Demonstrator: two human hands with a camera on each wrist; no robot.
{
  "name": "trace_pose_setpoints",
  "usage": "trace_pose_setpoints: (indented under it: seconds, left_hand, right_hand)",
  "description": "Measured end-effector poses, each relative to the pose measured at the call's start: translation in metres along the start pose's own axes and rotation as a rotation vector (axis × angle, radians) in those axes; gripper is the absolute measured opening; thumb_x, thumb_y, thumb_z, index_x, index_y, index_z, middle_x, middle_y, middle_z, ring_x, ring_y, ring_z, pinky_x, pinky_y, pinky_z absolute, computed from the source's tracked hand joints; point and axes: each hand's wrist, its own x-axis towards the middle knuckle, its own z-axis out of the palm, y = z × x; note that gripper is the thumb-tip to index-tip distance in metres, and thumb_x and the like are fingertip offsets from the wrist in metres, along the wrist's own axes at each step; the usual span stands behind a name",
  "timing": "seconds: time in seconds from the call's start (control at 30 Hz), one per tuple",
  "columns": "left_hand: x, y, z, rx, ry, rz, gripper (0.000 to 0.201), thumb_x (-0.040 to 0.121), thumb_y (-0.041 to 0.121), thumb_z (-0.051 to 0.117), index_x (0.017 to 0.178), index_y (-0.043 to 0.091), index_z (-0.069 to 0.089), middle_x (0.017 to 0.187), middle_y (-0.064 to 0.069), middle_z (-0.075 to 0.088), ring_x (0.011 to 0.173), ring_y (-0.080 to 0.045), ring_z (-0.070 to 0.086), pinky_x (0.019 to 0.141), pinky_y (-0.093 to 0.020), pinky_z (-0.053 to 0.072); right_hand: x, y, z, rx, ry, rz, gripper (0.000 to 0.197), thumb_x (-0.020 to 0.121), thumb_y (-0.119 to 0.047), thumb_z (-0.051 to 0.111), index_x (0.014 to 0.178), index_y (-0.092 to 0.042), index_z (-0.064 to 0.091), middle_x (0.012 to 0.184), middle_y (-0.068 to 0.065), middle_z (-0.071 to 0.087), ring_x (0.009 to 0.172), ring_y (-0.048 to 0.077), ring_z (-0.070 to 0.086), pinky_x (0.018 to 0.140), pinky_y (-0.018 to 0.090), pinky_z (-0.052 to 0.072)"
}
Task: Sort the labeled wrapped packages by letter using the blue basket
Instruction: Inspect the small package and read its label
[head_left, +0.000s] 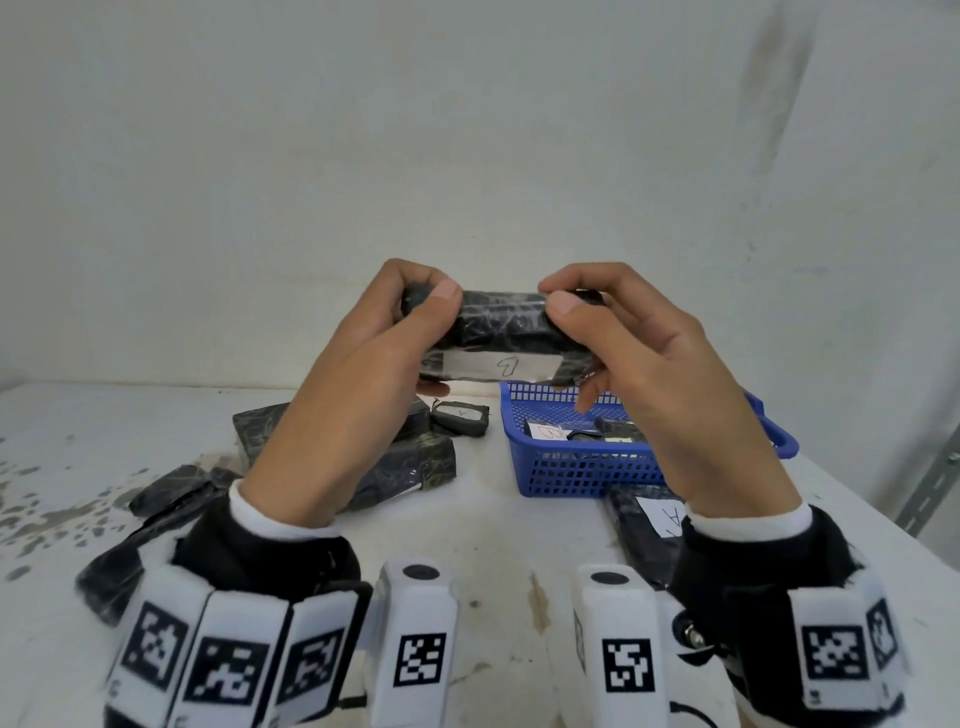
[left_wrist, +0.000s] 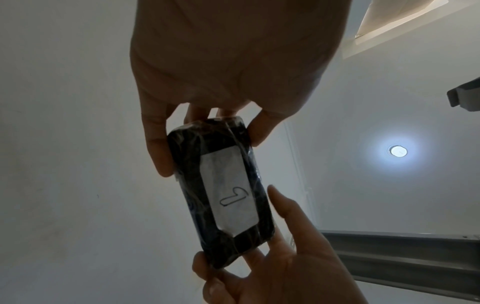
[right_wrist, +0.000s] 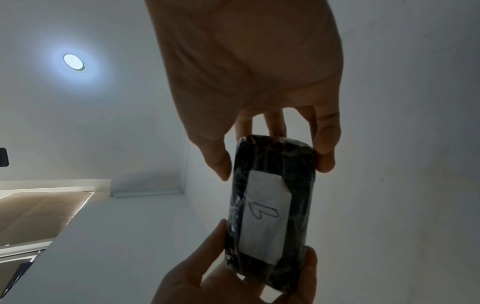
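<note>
I hold a black wrapped package (head_left: 498, 325) level in the air, one end in each hand, above the table and just this side of the blue basket (head_left: 582, 473). My left hand (head_left: 426, 338) grips its left end with the thumb on top, and my right hand (head_left: 582, 343) grips the right end the same way. Its white label (head_left: 501, 366) faces me with a hand-drawn letter that could be a D or a P. The left wrist view shows the package (left_wrist: 226, 191) held by my left hand (left_wrist: 207, 121). The right wrist view shows the package (right_wrist: 270, 211) held by my right hand (right_wrist: 272, 144).
The basket holds several packages, one with a red B label (head_left: 550, 431). A package labelled A (head_left: 649, 519) lies in front of the basket. A small A package (head_left: 462, 418) and a pile of black packages (head_left: 405, 462) lie at centre left. The table's edge runs along the right.
</note>
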Motion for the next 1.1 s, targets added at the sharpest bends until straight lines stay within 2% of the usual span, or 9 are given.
trace_pose_setpoints:
  seconds: [0.1, 0.17, 0.23, 0.3, 0.37, 0.47, 0.67, 0.87, 1.1]
  left_hand:
    - [0.0, -0.002, 0.004, 0.035, 0.009, -0.002, 0.025, 0.09, 0.05, 0.052, 0.088, 0.026, 0.059, 0.086, -0.009, 0.058, 0.081, -0.018, 0.059, 0.09, -0.055, 0.051]
    - [-0.001, -0.003, 0.006, 0.081, 0.02, 0.021, 0.027, 0.095, 0.052, 0.049, 0.096, 0.027, 0.059, 0.094, -0.017, 0.059, 0.082, -0.023, 0.06, 0.088, -0.055, 0.052]
    - [-0.002, -0.003, 0.006, 0.103, 0.013, 0.04, 0.032, 0.09, 0.062, 0.047, 0.107, 0.037, 0.056, 0.091, -0.007, 0.062, 0.084, -0.025, 0.062, 0.084, -0.052, 0.056]
    - [-0.003, -0.002, 0.003, 0.086, -0.024, 0.036, 0.044, 0.079, 0.062, 0.051, 0.12, 0.045, 0.048, 0.092, 0.005, 0.066, 0.076, -0.018, 0.063, 0.078, -0.041, 0.06]
    - [-0.004, -0.001, 0.002, 0.07, -0.062, 0.034, 0.054, 0.075, 0.051, 0.062, 0.125, 0.047, 0.042, 0.1, 0.006, 0.068, 0.072, -0.013, 0.066, 0.069, -0.027, 0.059]
    - [-0.003, -0.004, 0.001, 0.012, -0.007, 0.001, 0.061, 0.077, 0.032, 0.073, 0.128, 0.039, 0.04, 0.1, 0.003, 0.069, 0.073, -0.013, 0.069, 0.061, -0.017, 0.054]
    - [0.001, -0.018, 0.017, -0.111, 0.016, -0.139, 0.042, 0.08, 0.023, 0.074, 0.117, 0.02, 0.055, 0.091, 0.0, 0.074, 0.075, -0.012, 0.071, 0.072, -0.022, 0.056]
    - [-0.005, -0.023, 0.044, -0.152, -0.076, -0.218, 0.048, 0.081, 0.024, 0.074, 0.121, 0.025, 0.048, 0.103, -0.016, 0.072, 0.094, -0.026, 0.072, 0.088, -0.04, 0.057]
    - [-0.017, -0.029, 0.081, -0.236, -0.154, -0.357, 0.064, 0.092, 0.005, 0.062, 0.139, 0.031, 0.028, 0.1, -0.014, 0.065, 0.073, -0.022, 0.07, 0.068, -0.041, 0.062]
  right_hand:
    - [-0.001, 0.0, 0.003, -0.032, -0.002, -0.002, 0.009, 0.088, -0.039, 0.069, 0.092, -0.031, 0.068, 0.083, -0.013, 0.067, 0.075, 0.04, 0.048, 0.061, 0.047, 0.047]
    - [0.0, 0.001, 0.003, -0.046, 0.015, 0.002, 0.01, 0.088, -0.04, 0.069, 0.092, -0.031, 0.068, 0.081, -0.013, 0.066, 0.066, 0.031, 0.047, 0.058, 0.04, 0.047]
    - [0.001, 0.002, 0.002, -0.041, 0.041, 0.034, 0.013, 0.09, -0.043, 0.065, 0.092, -0.03, 0.068, 0.073, -0.015, 0.062, 0.05, 0.009, 0.047, 0.051, 0.021, 0.045]
    - [0.003, 0.003, 0.001, -0.013, 0.061, 0.088, 0.02, 0.091, -0.048, 0.059, 0.095, -0.031, 0.068, 0.068, -0.01, 0.061, 0.045, 0.003, 0.049, 0.044, 0.012, 0.042]
    - [0.003, 0.006, 0.0, -0.016, 0.055, 0.118, 0.029, 0.093, -0.053, 0.052, 0.103, -0.03, 0.068, 0.077, 0.011, 0.064, 0.047, 0.009, 0.054, 0.039, 0.015, 0.039]
    - [-0.002, 0.01, -0.002, 0.008, -0.012, 0.148, 0.03, 0.101, -0.05, 0.044, 0.111, -0.031, 0.065, 0.085, 0.018, 0.07, 0.05, 0.02, 0.064, 0.038, 0.026, 0.041]
    - [-0.014, 0.019, -0.012, 0.136, -0.01, 0.274, 0.034, 0.105, -0.043, 0.04, 0.108, -0.016, 0.06, 0.072, 0.005, 0.073, 0.044, 0.026, 0.065, 0.034, 0.026, 0.043]
    - [-0.026, 0.025, -0.026, 0.193, 0.038, 0.377, 0.037, 0.106, -0.042, 0.038, 0.116, -0.011, 0.057, 0.068, 0.005, 0.072, 0.041, 0.025, 0.063, 0.033, 0.025, 0.046]
    - [-0.04, 0.049, -0.043, 0.067, 0.0, 0.487, 0.032, 0.107, -0.041, 0.039, 0.119, -0.021, 0.06, 0.088, 0.003, 0.075, 0.053, 0.022, 0.067, 0.042, 0.028, 0.05]
